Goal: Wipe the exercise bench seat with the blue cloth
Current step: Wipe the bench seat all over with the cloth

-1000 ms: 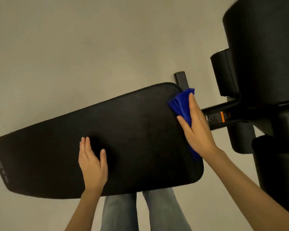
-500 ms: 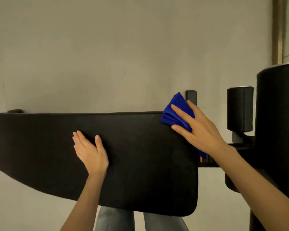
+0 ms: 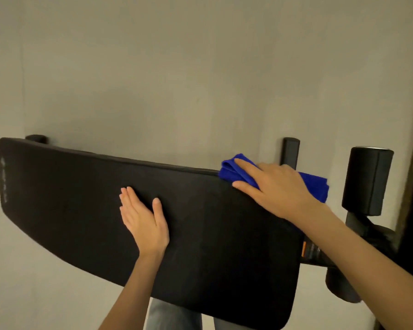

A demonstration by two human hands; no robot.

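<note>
Since the earlier frames, the right hand [image 3: 279,189] has carried the blue cloth [image 3: 236,170] from the right edge of the seat [image 3: 200,234] to its far right corner. The left hand [image 3: 143,222] has stayed flat on the middle of the pad.

**Hand state.** The right hand lies on top of the cloth with its fingers extended and spread, pressing it down rather than gripping it. Its thumb is hidden. The left hand is wide and flat, palm down, and holds nothing.

**Location.** The cloth sits bunched on the far right corner of the seat. Part of it sticks out to the right of the hand, past the pad edge.

**Handling.** The cloth looks light, soft and limp, and it folds under pressure. Judged from this, keep a flat palm over the bundle so that it does not roll up or slip off the edge. The seat looks like a padded, matte surface with firm support, likely with enough grip to drag at the cloth. The bracing left hand should steady it.

**Markings.** Faint pale lettering [image 3: 4,182] runs along the left end of the seat; it is too dim to read. An orange label [image 3: 303,248] shows on the frame at the right edge of the seat; its text cannot be made out.
</note>
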